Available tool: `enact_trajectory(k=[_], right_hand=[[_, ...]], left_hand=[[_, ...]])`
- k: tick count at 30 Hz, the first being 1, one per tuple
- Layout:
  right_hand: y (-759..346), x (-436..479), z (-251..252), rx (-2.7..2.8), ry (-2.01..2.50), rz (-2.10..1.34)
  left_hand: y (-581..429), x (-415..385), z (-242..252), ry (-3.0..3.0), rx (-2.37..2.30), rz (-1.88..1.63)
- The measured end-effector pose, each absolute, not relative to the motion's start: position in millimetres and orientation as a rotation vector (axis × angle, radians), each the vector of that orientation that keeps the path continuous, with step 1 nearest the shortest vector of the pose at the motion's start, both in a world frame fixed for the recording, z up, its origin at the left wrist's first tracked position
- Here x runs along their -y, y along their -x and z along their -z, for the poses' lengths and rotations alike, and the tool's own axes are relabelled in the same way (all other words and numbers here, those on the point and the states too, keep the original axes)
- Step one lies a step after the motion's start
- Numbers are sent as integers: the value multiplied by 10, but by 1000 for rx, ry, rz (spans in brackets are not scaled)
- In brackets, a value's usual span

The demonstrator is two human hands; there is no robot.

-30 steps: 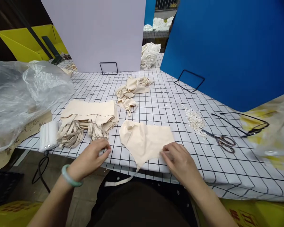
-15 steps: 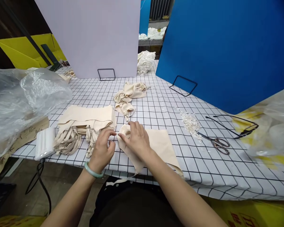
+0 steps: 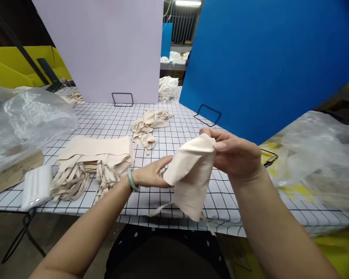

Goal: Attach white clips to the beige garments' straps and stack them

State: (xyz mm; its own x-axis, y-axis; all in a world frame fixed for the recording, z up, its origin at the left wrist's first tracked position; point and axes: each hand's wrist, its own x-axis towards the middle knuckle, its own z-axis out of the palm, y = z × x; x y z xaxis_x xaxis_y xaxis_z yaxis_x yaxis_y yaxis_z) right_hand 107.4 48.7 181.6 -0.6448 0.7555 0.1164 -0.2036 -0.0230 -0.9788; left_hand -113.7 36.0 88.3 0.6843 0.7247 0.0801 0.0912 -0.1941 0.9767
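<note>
A beige strapped cloth garment (image 3: 192, 174) is lifted off the table in front of me, folded over, with thin straps dangling below it. My right hand (image 3: 235, 151) pinches its upper right corner between thumb and fingers. At the garment's left edge is my left hand (image 3: 152, 172), wearing a green bangle; its fingertips go behind the cloth and seem to grip it. Left of that hand lies a neat stack of similar beige garments (image 3: 97, 147), their bunched straps (image 3: 71, 180) hanging toward me. Farther back sits a crumpled heap of beige garments (image 3: 149, 124).
A white power strip (image 3: 37, 186) with a black cable lies at the table's left front edge. Clear plastic bags (image 3: 37, 112) cover the far left, more plastic (image 3: 317, 147) the right. A pale board (image 3: 104, 50) and a blue board (image 3: 258, 58) stand behind. Eyeglasses (image 3: 270, 158) lie right.
The garment has come up off the table, held between both hands. My right hand has moved right and turned over; the left has moved right to the cloth. The view has shifted.
</note>
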Motion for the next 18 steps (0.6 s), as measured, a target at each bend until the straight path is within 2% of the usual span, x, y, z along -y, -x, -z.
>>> enact_trajectory(k=[7,13,18], right_hand=[[-1336,-344,-1944,1573,532,-1658],[-1826,-312,-1843,1393,835,-1334],[-2019,-552,-1492,1517,1044,-1396]], left_hand=[[590,-128,-590,-1424,-919,-901],[1440,0,-1095,-1466,-783,-731],[1741,-132,-1460,-1491,-852,-637]])
